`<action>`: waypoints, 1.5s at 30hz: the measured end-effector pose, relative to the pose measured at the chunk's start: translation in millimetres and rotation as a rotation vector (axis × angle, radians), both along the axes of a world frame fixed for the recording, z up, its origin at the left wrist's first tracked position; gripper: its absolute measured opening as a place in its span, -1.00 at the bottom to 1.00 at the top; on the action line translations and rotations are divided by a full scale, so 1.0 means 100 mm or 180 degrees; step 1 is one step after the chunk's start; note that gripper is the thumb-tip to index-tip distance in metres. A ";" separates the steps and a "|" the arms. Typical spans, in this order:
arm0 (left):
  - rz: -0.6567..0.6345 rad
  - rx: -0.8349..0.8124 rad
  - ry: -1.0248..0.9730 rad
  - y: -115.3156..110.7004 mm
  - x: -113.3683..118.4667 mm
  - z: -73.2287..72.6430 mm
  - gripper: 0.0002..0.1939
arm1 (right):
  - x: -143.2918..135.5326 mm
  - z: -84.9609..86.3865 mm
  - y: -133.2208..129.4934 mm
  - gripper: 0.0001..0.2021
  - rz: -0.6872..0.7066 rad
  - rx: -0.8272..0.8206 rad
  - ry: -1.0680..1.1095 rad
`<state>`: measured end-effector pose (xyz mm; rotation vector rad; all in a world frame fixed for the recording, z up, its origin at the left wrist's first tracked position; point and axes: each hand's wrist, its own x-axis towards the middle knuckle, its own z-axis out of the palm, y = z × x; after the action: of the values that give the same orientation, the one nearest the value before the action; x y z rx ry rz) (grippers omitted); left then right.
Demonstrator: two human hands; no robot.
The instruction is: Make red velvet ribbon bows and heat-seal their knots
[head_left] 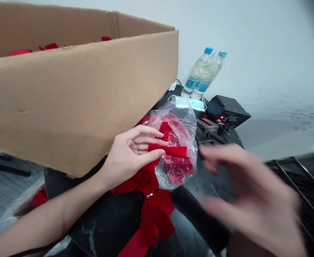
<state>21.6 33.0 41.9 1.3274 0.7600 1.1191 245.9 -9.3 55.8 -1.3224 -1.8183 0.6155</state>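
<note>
Between the thumb and fingers of my left hand (135, 148) is a short folded strip of red ribbon (170, 150), its free end pointing right. Beneath it lies a clear plastic bag (190, 125) with red fabric pieces (177, 167) inside. A red bow (153, 203), cinched at its middle by a small silvery tie, rests on the dark surface just below my left hand. My right hand (253, 196) is blurred by motion at the right. Its thumb and fingers are apart, and nothing shows between them.
A large cardboard box (87, 96) with red pieces inside fills the upper left. Behind the bag are two water bottles (199, 76), a blue face mask (190, 103) and a black control box (228, 112) with a dial. A black wire rack (304, 192) stands at the right.
</note>
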 end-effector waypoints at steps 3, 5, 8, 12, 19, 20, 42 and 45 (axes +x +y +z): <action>-0.0297 -0.0232 -0.0018 -0.02 -0.02 0.01 -0.59 | -0.02 0.03 0.01 -0.66 -0.0027 -0.0095 0.0058; -0.0414 -0.0353 -0.0015 -0.02 -0.03 0.01 -0.59 | -0.02 0.03 0.02 -0.72 -0.0010 -0.0196 0.0158; -0.0434 -0.0423 0.0107 -0.02 -0.02 0.03 -0.60 | -0.01 0.02 0.02 -0.83 0.0004 -0.0437 0.0373; -0.0251 -0.0377 0.0329 -0.05 0.02 0.05 -0.64 | 0.00 0.01 0.02 -0.83 0.0027 -0.0811 0.0611; -0.0204 -0.0223 0.0506 -0.06 0.02 0.04 -0.58 | -0.01 0.04 0.04 -0.72 0.0243 -0.1223 0.0907; -0.0247 -0.0285 0.0526 -0.06 0.02 0.04 -0.58 | -0.01 0.04 0.04 -0.73 0.0239 -0.1276 0.0922; -0.0603 -0.0575 0.0484 -0.08 0.00 0.05 -0.54 | -0.02 0.12 0.04 -0.76 0.0280 -0.1246 0.0550; -0.0646 -0.0494 0.0561 -0.08 0.00 0.04 -0.59 | -0.03 0.10 0.03 -0.79 0.0333 -0.1421 0.0524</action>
<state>21.5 24.9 45.5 1.3497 0.8039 0.7744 242.6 -5.8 66.0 -1.4140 -1.6795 1.2046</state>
